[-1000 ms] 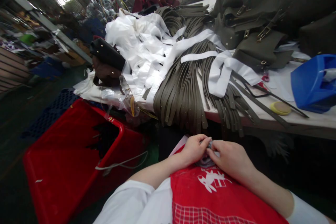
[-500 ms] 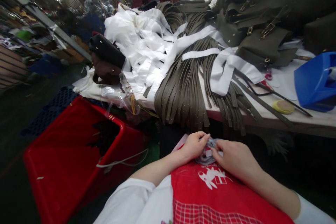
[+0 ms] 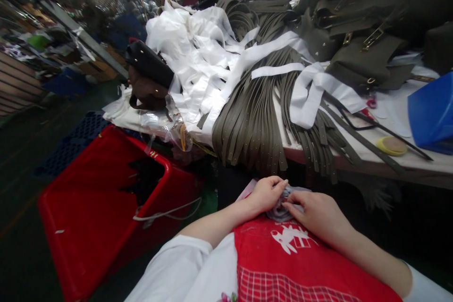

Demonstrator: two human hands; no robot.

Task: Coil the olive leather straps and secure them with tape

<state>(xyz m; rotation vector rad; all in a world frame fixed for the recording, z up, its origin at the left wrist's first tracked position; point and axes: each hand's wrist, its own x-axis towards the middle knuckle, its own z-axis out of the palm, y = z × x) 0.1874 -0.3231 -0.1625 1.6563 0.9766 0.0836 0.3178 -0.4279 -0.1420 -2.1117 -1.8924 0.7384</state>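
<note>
Both my hands meet over my lap on a red apron (image 3: 283,255). My left hand (image 3: 264,194) and my right hand (image 3: 316,212) pinch a small grey, crumpled bundle (image 3: 283,205) between their fingertips; what it is I cannot make out. The fingers of both hands are curled closed round it. Just beyond my hands, a thick sheaf of olive-green straps (image 3: 251,122) hangs over the table's near edge.
White strips (image 3: 198,61) and olive bags (image 3: 368,52) are heaped on the table (image 3: 389,163). A blue bin (image 3: 430,115) and a yellow disc (image 3: 391,145) sit at its right. A dark brown bag (image 3: 148,80) lies at the left end. A red crate (image 3: 102,207) stands on the floor to my left.
My hands stay together in my lap, the fingers working the grey bundle slightly; the view has shifted a little to the left.
</note>
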